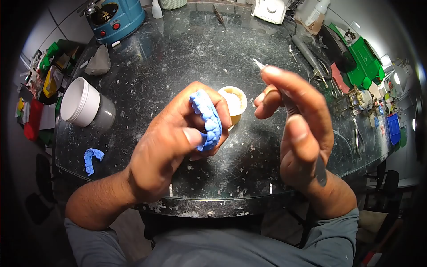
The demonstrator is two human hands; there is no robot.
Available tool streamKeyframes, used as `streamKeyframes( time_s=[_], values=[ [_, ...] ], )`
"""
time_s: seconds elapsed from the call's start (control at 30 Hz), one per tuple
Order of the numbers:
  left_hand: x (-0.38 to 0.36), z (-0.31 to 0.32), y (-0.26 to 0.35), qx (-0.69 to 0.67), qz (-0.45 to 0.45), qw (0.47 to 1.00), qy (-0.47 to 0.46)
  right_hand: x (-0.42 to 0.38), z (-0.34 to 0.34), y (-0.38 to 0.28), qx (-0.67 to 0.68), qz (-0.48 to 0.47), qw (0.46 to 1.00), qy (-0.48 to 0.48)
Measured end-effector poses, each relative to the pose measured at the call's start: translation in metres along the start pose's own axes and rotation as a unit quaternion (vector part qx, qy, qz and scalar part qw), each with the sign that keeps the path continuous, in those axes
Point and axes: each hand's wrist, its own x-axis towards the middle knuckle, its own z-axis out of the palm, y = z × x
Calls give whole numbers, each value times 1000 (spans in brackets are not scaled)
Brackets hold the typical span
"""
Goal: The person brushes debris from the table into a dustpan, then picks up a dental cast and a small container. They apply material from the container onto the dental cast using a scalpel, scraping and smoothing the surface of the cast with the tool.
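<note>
My left hand grips a blue dental impression, curved like a tooth arch, between thumb and fingers above the table. My right hand is closed loosely round a slim metal dental carver. One end of the carver is thin and pale and points up and left; its flat, leaf-shaped end sticks out below the palm. The carver and the impression are apart. Behind my left fingers stands a small cup with cream-coloured material in it, partly hidden. Another blue impression piece lies on the table at the left.
On the scratched black table a white tub stands at left. A blue machine sits at the back left, a white device at the back. A handpiece, pliers and green boxes are at right.
</note>
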Motion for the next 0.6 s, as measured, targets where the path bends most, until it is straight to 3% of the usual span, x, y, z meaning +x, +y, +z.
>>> streamKeyframes(
  time_s=[0.17, 0.23, 0.33, 0.37, 0.4, 0.47, 0.57, 0.6],
  values=[
    [-6, -1, 7, 172, 15, 983, -63, -5, 8, -5, 138, 78, 987, 35],
    [-6, 0, 3, 154, 19, 987, -50, -5, 6, -10, 137, 75, 988, 15],
    [-5, 1, 6, 140, 11, 989, -34, -7, 9, -7, 96, 62, 993, 4],
    [-5, 1, 7, 145, -1, 989, -31, -5, 12, -1, 98, 5, 995, 10],
    [-5, 0, 5, 145, -1, 989, -31, -1, 8, -6, 30, -1, 999, -28],
    [-5, -3, -2, 165, 61, 984, -43, 8, 1, -17, -107, -30, 989, -99],
    [-3, -9, -8, 190, 90, 975, -67, 2, 1, -10, -133, -81, 982, -110],
    [-5, -7, -2, 223, 28, 973, -44, 4, -1, -14, -147, -82, 976, -138]
  ],
)
